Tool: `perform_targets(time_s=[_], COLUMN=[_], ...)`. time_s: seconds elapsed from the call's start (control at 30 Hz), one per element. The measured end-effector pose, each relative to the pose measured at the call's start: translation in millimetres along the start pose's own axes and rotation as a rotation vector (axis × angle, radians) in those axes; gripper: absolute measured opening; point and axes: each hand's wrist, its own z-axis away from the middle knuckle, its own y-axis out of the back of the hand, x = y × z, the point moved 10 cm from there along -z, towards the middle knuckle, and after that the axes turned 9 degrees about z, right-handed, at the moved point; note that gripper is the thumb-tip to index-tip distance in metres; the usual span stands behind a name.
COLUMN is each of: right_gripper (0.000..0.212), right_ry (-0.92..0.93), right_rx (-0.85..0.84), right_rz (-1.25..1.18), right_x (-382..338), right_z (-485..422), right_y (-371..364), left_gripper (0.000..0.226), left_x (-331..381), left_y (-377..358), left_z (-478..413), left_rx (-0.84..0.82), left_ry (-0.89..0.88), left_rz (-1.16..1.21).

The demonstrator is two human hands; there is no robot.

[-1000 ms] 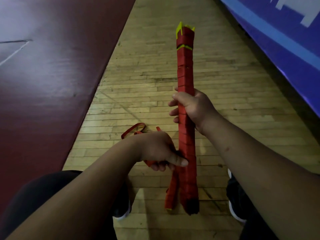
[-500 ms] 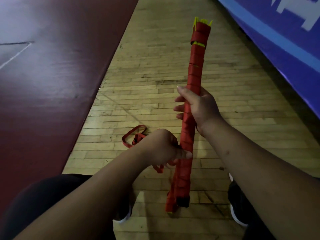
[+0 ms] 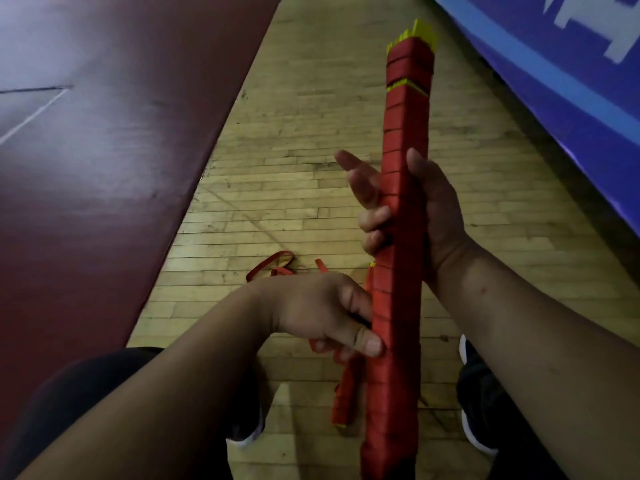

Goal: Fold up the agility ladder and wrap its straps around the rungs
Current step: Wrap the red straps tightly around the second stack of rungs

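The folded agility ladder [image 3: 403,116] is a long upright bundle of yellow rungs wound in red strap, with yellow ends showing at its top. My right hand [image 3: 429,209] grips the bundle around its middle, thumb on the right side, index finger stretched out to the left. My left hand [image 3: 329,313] pinches the red strap [image 3: 343,403] against the bundle's lower left side. Below that hand a short folded length of strap hangs down. A loose strap loop [image 3: 273,266] lies on the floor behind my left wrist.
Wooden floor boards [image 3: 311,133] run ahead between a dark red mat [image 3: 104,150] on the left and a blue padded wall [image 3: 571,81] on the right. My dark-clad knees and white-soled shoes [image 3: 474,434] flank the bundle's lower end.
The bundle has swung back upright and come closer to me. My right hand has shifted its grip, its index finger now extended. My left hand keeps pinching the strap.
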Motion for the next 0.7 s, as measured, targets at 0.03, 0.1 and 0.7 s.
perform_targets(time_s=[0.03, 0.1, 0.7], right_gripper=[0.069, 0.058, 0.035], right_ry=[-0.001, 0.012, -0.032], right_rx=[-0.048, -0.062, 0.398], right_rz=[-0.007, 0.013, 0.320], right_x=[-0.2, -2.2, -0.8], right_z=[0.6, 1.8, -4.1], right_y=[-5.1, -6.2, 39.3], left_gripper=[0.014, 0.011, 0.016], left_x=[-0.2, -0.8, -23.0], left_y=[-2.2, -2.3, 32.6], left_z=[-0.9, -2.6, 2.3], left_rx=[-0.013, -0.008, 0.276], left_ry=[-0.001, 0.005, 0.243], left_rz=[-0.001, 0.004, -0.051])
